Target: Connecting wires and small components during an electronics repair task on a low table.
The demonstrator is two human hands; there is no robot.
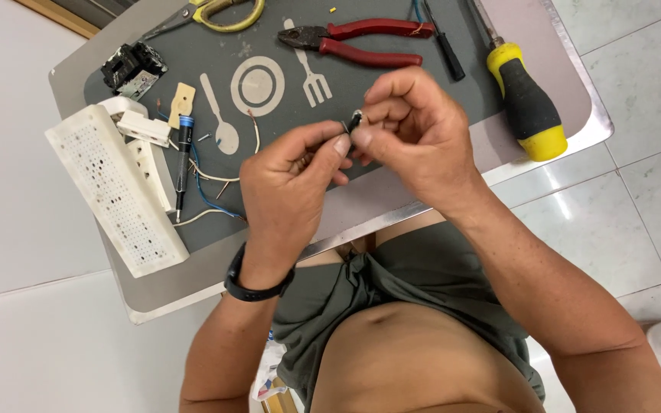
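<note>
A small dark part [353, 122] sits pinched between the left hand [292, 191] thumb tip and the right hand [415, 134] fingertips, above the grey mat [392, 92]. Both hands' fingers close on it. Its long axis tilts up to the right

Tiny dark part [354, 122] pinched between both hands, mostly covered by fingertips [341, 144], too small to identify. Beyond it, the yellow-handled scissors [223, 13] run off the top edge, blades partly cut.

Only one possible package shows: a crumpled white wrapper with red and blue patches [271, 378], low in view beside the person's left forearm; no signs or screens
</note>
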